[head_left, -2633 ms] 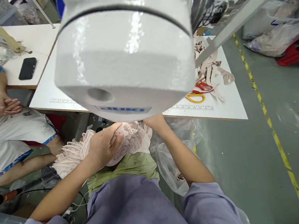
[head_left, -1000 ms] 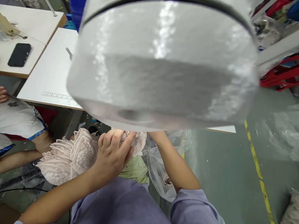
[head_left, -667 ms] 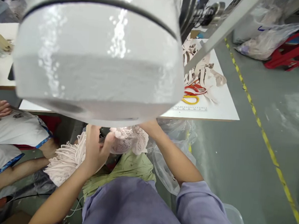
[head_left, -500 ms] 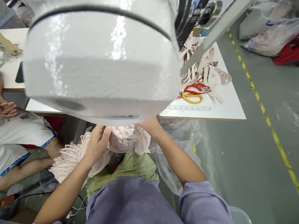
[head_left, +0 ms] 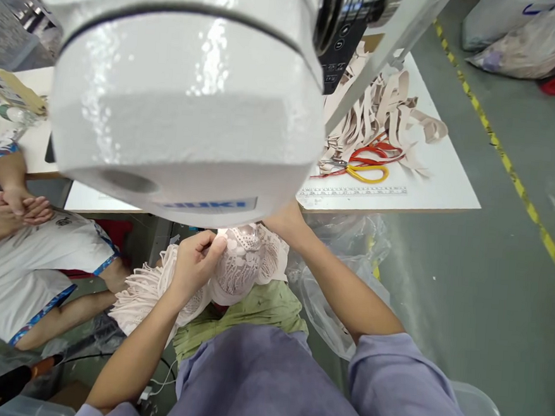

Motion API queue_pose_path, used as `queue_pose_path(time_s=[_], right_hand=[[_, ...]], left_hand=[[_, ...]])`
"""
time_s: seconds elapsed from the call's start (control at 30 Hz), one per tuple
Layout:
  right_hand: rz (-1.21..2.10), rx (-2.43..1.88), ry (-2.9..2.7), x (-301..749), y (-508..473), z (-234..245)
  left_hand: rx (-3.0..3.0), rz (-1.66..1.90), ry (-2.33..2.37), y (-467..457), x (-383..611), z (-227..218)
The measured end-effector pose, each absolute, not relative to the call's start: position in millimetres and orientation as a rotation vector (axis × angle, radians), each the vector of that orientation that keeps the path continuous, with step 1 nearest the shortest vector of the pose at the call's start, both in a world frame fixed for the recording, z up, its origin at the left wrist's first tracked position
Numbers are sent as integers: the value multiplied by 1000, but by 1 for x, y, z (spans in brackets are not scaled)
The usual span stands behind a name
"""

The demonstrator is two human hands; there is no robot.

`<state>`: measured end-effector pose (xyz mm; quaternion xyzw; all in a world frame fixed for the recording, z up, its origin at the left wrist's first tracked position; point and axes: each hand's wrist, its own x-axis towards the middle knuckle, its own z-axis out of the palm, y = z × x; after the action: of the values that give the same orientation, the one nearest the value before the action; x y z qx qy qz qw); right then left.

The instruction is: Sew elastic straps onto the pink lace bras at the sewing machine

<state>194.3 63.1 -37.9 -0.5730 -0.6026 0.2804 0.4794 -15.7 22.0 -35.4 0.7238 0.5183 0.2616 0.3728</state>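
Note:
A pale pink lace bra (head_left: 238, 265) hangs over my lap, just under the white head of a sewing machine (head_left: 188, 119). My left hand (head_left: 196, 258) pinches the bra's left edge between thumb and fingers. On its other side my right hand (head_left: 286, 224) reaches beneath the machine head, which covers its fingers, so their grip cannot be seen. Left of the bra, partly behind my left forearm, is a bunch of pale pink lace pieces with many thin straps (head_left: 144, 290). The sewing point is hidden by the machine.
Yellow-handled scissors (head_left: 368, 172), red cord (head_left: 379, 150), a ruler (head_left: 354, 192) and beige elastic strips (head_left: 360, 115) lie on the white table (head_left: 449, 195). A clear plastic bag (head_left: 332, 300) hangs below its edge. Another person with clasped hands (head_left: 25, 208) sits at left.
My view has shifted a little, with the machine's lettering now showing. The left hand has closed in on the bra's edge, and more of the lace cup is visible.

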Motion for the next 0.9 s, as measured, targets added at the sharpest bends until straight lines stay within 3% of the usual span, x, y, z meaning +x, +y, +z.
queue_pose_path(time_s=[0.6,0.73,0.83,0.9], right_hand=[[720,-1343,-1401,191,66,-45],[1077,-1208,-1141,204,30,-36],[1446,-1057,-785,234,-20,-36],[1492,-1040,-623,260,-46,-47]], left_hand=[[1801,491,1316,18,-34,-36],[1690,264,1190,-8,-21,-31],[1607,93,822,-48,5,-37],[1622,75,596,-71,18,-50]])
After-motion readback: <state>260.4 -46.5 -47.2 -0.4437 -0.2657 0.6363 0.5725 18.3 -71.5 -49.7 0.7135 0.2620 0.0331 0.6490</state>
